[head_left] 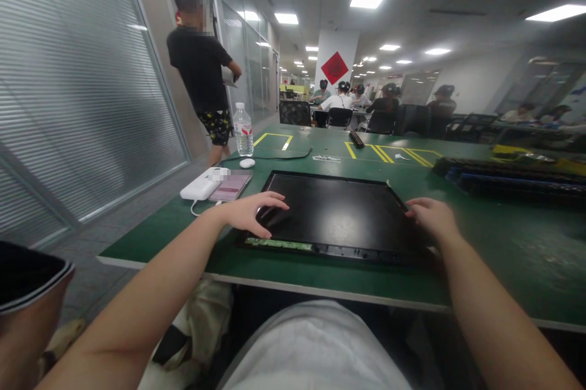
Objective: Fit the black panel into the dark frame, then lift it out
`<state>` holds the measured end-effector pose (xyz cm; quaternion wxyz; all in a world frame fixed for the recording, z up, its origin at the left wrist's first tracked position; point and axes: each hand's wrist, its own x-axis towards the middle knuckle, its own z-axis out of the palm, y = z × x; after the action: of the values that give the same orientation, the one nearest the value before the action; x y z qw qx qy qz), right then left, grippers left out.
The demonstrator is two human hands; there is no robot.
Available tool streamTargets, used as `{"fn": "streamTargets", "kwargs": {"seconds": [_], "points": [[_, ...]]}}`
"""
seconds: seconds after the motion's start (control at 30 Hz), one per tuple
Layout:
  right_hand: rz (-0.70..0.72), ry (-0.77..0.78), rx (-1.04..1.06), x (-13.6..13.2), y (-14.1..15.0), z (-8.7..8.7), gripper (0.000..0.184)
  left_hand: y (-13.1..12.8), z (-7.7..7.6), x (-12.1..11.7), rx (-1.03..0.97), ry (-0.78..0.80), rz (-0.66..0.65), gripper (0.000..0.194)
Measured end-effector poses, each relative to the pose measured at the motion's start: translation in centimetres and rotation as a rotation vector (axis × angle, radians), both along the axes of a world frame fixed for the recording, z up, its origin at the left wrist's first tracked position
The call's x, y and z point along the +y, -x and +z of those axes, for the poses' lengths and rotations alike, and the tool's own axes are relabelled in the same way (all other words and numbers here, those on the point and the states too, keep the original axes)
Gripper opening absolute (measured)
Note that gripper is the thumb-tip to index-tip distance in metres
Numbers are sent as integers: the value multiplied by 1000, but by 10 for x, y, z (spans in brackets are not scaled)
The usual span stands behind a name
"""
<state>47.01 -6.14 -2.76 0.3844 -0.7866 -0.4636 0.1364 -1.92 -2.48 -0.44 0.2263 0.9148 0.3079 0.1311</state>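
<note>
A flat black screen panel (341,210) lies on the green table (503,237) in front of me, with a strip of green circuit board along its near edge. My left hand (254,212) rests on the panel's near left corner, fingers spread and curved down onto it. At the right edge sits my right hand (433,217), fingers bent over the rim and touching it. Neither hand holds anything else.
A white power bank (204,183) and a phone (231,186) lie left of the panel, with a white mouse (247,163) and a water bottle (243,129) behind. Black trays (513,176) stack at the right. A person (204,66) walks past on the left; others sit further back.
</note>
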Motion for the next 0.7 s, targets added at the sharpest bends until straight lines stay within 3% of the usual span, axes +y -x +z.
{"fn": "streamTargets", "kwargs": {"seconds": [0.2, 0.7], "points": [[-4, 12, 21, -3, 6, 5, 27, 1, -4, 2, 5, -31, -10, 76], [0, 8, 7, 0, 1, -1, 27, -3, -3, -1, -69, -90, -32, 67]]}}
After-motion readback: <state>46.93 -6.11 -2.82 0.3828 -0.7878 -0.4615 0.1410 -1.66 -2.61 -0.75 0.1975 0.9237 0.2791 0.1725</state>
